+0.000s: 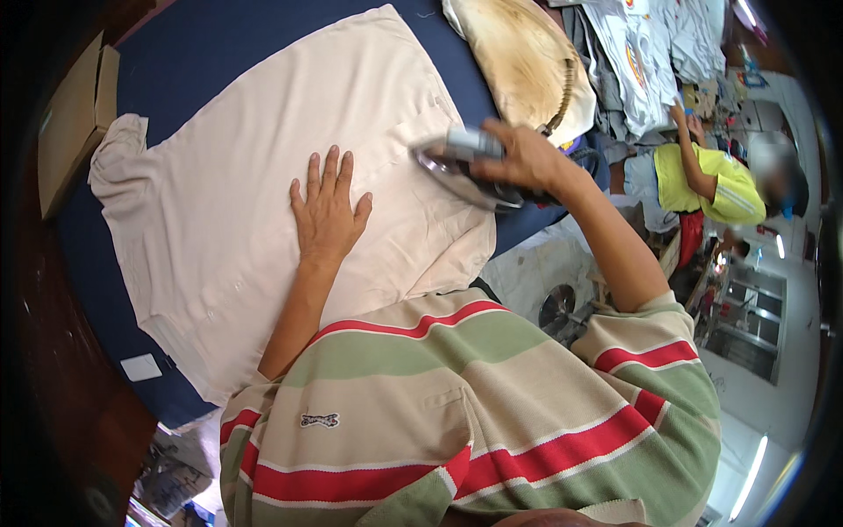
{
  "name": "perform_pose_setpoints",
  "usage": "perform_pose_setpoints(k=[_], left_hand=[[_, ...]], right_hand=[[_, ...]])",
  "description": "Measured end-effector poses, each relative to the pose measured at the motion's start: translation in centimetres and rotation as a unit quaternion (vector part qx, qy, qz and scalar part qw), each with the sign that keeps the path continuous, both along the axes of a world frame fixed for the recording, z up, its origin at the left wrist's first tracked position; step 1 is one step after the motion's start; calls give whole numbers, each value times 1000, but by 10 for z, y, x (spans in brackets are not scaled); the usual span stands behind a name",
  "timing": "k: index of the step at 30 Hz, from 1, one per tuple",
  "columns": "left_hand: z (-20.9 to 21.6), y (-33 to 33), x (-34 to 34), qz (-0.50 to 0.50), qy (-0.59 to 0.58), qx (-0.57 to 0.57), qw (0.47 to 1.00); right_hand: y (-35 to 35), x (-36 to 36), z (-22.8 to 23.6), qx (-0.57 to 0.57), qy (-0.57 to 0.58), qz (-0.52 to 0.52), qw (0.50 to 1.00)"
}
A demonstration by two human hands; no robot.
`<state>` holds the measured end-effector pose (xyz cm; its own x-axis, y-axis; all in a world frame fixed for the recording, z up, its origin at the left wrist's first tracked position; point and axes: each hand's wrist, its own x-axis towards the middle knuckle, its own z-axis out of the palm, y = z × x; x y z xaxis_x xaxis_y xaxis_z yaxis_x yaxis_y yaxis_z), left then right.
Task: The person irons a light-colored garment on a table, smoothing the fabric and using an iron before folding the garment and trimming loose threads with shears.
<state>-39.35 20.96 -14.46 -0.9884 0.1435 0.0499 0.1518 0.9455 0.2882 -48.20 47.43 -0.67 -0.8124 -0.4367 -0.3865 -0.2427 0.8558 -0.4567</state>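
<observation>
A cream shirt [228,184] lies spread over a dark blue padded table [263,31], with some wrinkles near its right edge. Flat on the middle of the cloth rests my left hand [329,206], its fingers stretched out. My right hand [527,158] is wrapped round the handle of a clothes iron [465,171], slightly blurred. The iron is over the right part of the shirt and looks tilted; whether its soleplate touches the cloth I cannot tell. A cord in a coiled sleeve [566,92] runs up behind my right hand.
A scorched cream pad [518,53] lies at the table's far right, near piled white garments [650,53]. An open cardboard box [79,123] stands at the far left. A white tag [140,367] lies at the near left edge. A person in a yellow shirt [707,184] works at the right.
</observation>
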Motion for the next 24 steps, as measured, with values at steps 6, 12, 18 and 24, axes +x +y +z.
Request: perform_pose_setpoints(k=[6,12,18,24], left_hand=[[2,1,0,3,-14,8,1000],[12,40,0,28,8,18,999],[-1,124,-29,-97,37,42,994],[8,70,-12,-20,103,43,994]], right_hand=[[39,20,29,3,-38,64,997],[85,-17,63,8,28,-160,987],[141,-138,12,-27,155,-122,980],[134,-200,-11,180,386,-85,901]])
